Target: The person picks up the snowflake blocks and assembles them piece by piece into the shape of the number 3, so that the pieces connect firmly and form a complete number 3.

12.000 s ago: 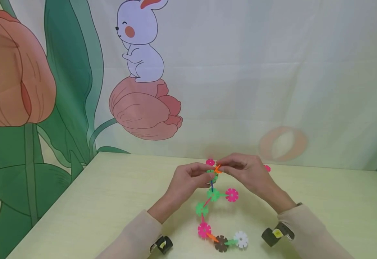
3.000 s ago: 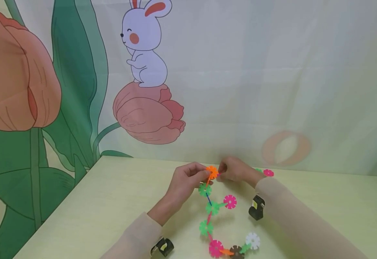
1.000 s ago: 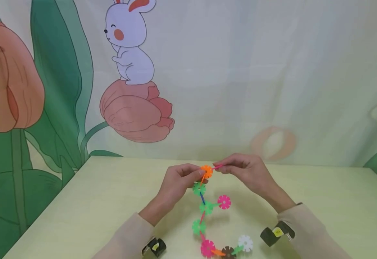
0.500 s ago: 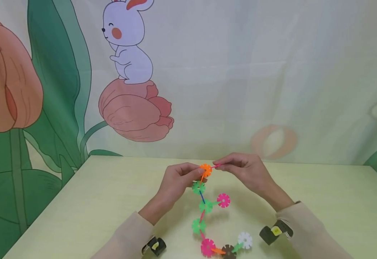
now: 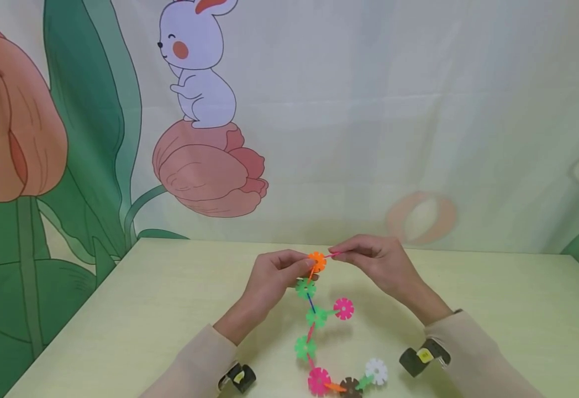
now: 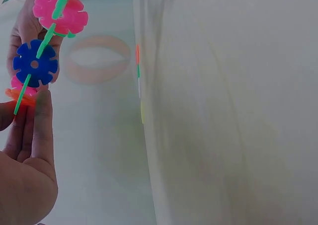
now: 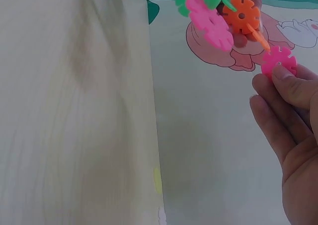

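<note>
My left hand (image 5: 274,282) pinches an orange snowflake disc (image 5: 317,262) at the far end of a chain of slotted discs. My right hand (image 5: 384,271) pinches a pink snowflake disc (image 7: 278,61) between thumb and fingers, turned edge-on in the head view. Its rim meets the orange disc's edge; how deep the slots engage I cannot tell. From the orange disc the chain runs toward me through green discs (image 5: 305,348), a blue disc (image 6: 35,63) and a pink disc (image 5: 319,381) to a brown disc (image 5: 351,387) and a white disc (image 5: 376,371). Another pink disc (image 5: 343,308) branches off rightward.
The pale yellow table (image 5: 170,287) reaches back to a printed curtain (image 5: 319,138) with a rabbit and tulips. Small coloured edges (image 6: 138,61) show along the table in the left wrist view. Each wrist wears a black camera (image 5: 419,359).
Earlier my left hand held a green disc while my right brought the orange one. Later my right hand reached down, then raised the pink disc to the orange disc. The last second shows little movement.
</note>
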The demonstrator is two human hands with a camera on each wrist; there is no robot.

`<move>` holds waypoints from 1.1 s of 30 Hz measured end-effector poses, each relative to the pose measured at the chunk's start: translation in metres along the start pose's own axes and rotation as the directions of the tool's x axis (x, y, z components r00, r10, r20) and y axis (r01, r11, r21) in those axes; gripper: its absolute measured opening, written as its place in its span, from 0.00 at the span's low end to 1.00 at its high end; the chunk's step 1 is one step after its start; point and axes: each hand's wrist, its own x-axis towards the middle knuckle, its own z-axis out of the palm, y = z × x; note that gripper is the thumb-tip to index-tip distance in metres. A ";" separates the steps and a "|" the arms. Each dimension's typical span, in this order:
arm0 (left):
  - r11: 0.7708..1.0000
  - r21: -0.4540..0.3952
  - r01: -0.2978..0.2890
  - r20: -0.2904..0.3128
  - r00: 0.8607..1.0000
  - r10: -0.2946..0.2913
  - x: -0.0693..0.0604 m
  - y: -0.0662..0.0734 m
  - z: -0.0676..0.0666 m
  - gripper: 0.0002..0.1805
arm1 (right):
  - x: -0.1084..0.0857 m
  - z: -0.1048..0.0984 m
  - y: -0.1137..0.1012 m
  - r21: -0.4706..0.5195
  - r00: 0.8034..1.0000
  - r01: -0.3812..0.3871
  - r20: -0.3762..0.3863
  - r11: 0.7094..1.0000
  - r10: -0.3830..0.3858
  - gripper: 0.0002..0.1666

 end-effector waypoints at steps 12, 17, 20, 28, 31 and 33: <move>1.000 -0.009 -0.005 -0.012 1.000 0.005 0.001 0.001 0.000 0.10 | 0.001 -0.001 -0.001 -0.007 0.999 -0.031 0.014 1.000 0.031 0.09; 1.000 -0.010 -0.001 -0.018 1.000 0.001 0.000 0.001 0.001 0.10 | 0.001 -0.001 -0.001 -0.017 0.999 -0.032 0.015 0.999 0.032 0.09; 1.000 -0.013 0.000 -0.020 1.000 0.000 0.000 0.001 0.001 0.11 | 0.000 -0.001 -0.001 -0.020 0.999 -0.032 0.011 0.999 0.033 0.09; 1.000 -0.013 -0.006 0.014 1.000 0.007 0.000 0.000 0.000 0.12 | 0.000 0.002 -0.002 -0.030 0.999 -0.044 0.003 0.999 0.044 0.10; 1.000 -0.013 -0.003 0.015 1.000 0.003 0.001 -0.001 0.000 0.12 | -0.001 0.004 -0.002 -0.027 0.998 -0.055 0.002 0.998 0.055 0.09; 1.000 -0.015 0.001 0.012 1.000 -0.001 0.000 -0.001 0.001 0.12 | -0.001 0.006 -0.002 -0.023 0.998 -0.063 -0.004 0.998 0.063 0.09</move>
